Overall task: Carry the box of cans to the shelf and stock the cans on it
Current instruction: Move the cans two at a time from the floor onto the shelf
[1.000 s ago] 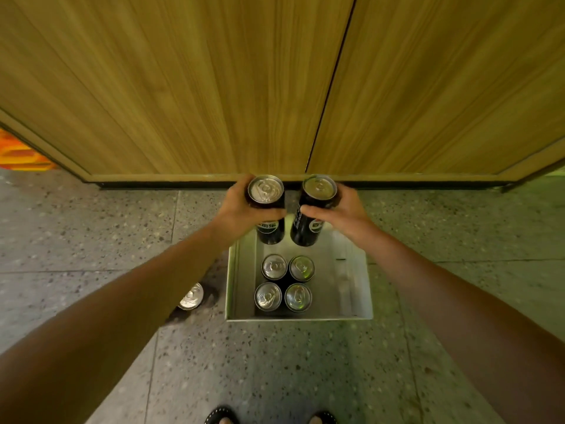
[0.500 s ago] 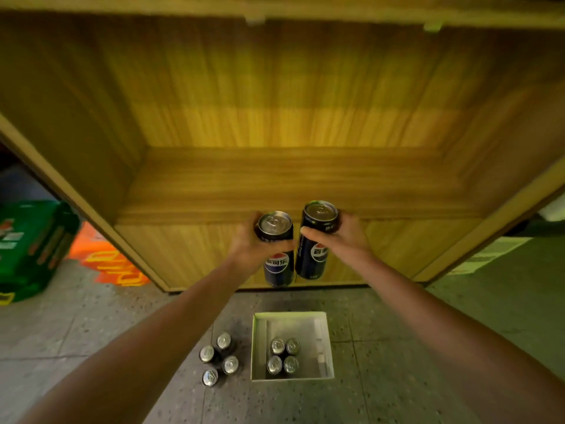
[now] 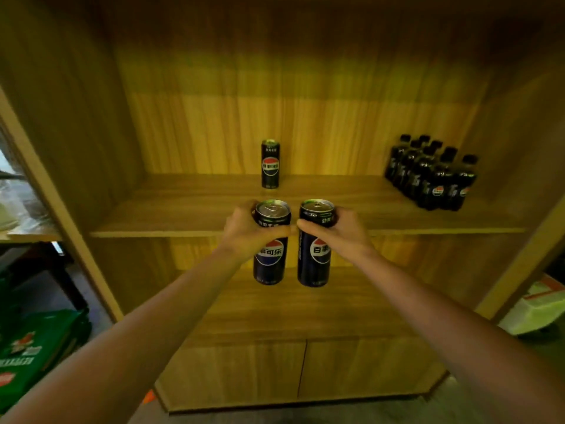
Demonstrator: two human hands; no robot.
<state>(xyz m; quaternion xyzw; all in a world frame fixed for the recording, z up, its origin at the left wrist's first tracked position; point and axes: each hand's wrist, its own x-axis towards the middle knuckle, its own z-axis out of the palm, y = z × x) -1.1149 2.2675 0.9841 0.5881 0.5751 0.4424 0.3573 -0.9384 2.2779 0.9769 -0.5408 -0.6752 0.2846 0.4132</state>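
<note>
At frame centre, the left hand (image 3: 244, 231) clasps one tall dark-blue aluminium can (image 3: 270, 243), the right hand (image 3: 342, 232) another (image 3: 316, 243); their bases risk clipping the wooden shelf (image 3: 183, 209) edge.

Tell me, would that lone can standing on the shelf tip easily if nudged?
Probably: the lone can is tall and slim on a narrow base. Its smooth wall looks slippery, and once down it would likely roll along the flat shelf.
</note>
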